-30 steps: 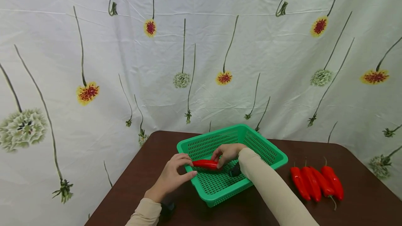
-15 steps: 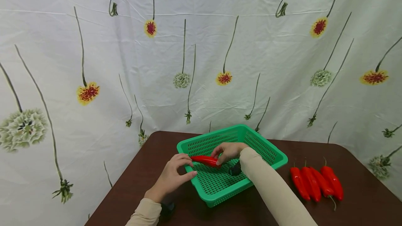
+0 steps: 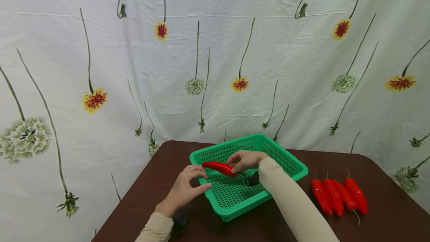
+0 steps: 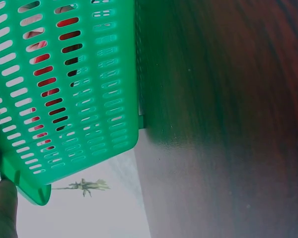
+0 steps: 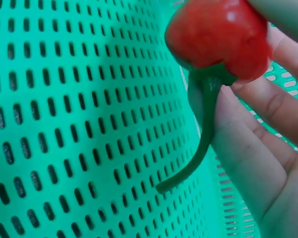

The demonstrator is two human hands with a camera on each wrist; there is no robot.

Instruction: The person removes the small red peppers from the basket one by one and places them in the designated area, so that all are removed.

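A red chili pepper (image 3: pixel 219 167) is held inside the green plastic basket (image 3: pixel 228 211), above its slotted floor. My right hand (image 3: pixel 246 160) pinches it near the stem end, and its tip points left toward the basket's left rim. In the right wrist view the curved green stem (image 5: pixel 206 124) hangs out beside my fingers. My left hand (image 3: pixel 184 188) holds the basket's left rim, fingers bent over it and thumb lying across the edge. The left wrist view has a finger (image 4: pixel 4 206) at the rim, with red showing through the slots.
Several red chili peppers (image 3: pixel 337 196) lie side by side on the dark brown table (image 3: pixel 147 182), right of the basket. A white curtain (image 3: pixel 134 66) printed with flowers hangs behind the table. Dark wrist devices are partly visible at both wrists.
The chili pepper has risen from near the basket floor, its tip tilting up, as my right hand lifts slightly. The left hand and basket stay in place.
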